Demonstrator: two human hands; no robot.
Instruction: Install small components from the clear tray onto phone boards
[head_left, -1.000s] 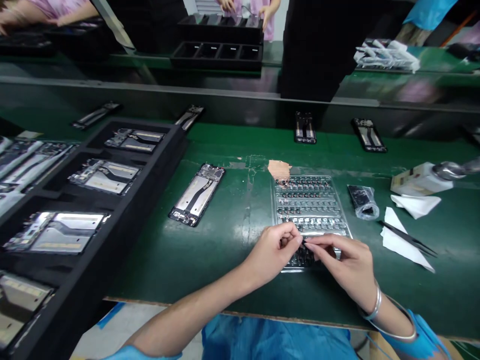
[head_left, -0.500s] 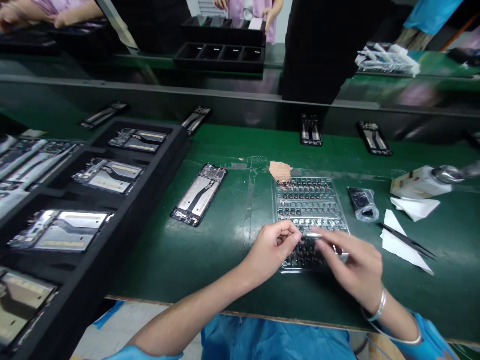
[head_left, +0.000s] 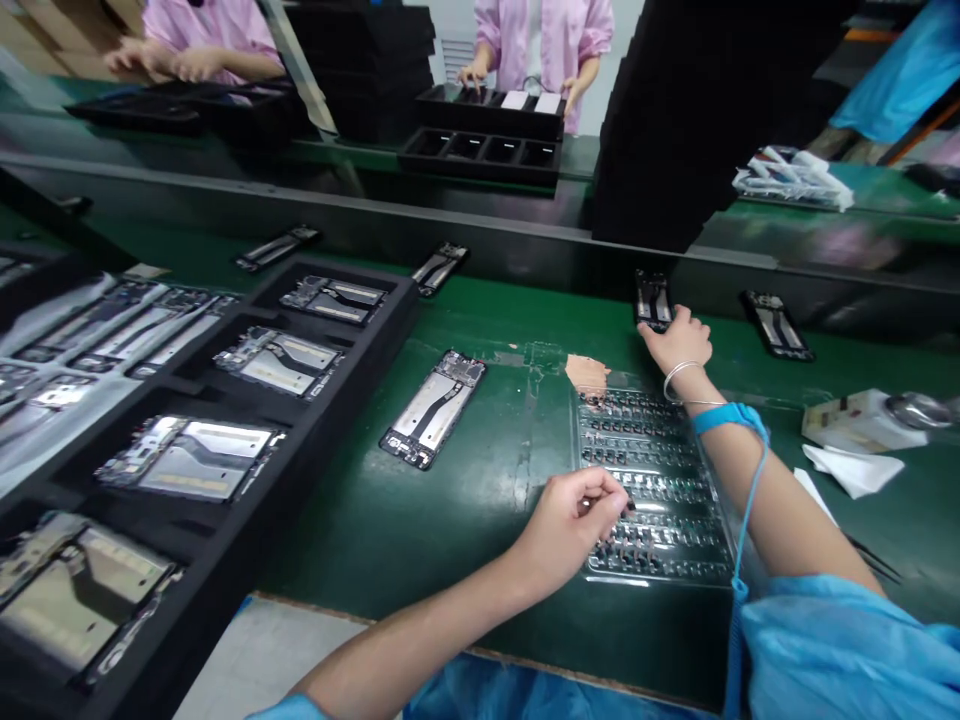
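Black in colour, a small component (head_left: 630, 507) was pinched between closed thumb and finger of the left hand (head_left: 574, 522), above the clear tray (head_left: 660, 581) at lower right of the frame. At upper right, a phone chassis (head_left: 652, 297) was touched by the half-curled right hand (head_left: 679, 343); gripping could not be confirmed.

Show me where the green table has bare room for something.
Bare table shows between the near phone frame, black tray and left hand, and between that frame and the clear tray. It's crowded at right: the right forearm, bottle and white paper.
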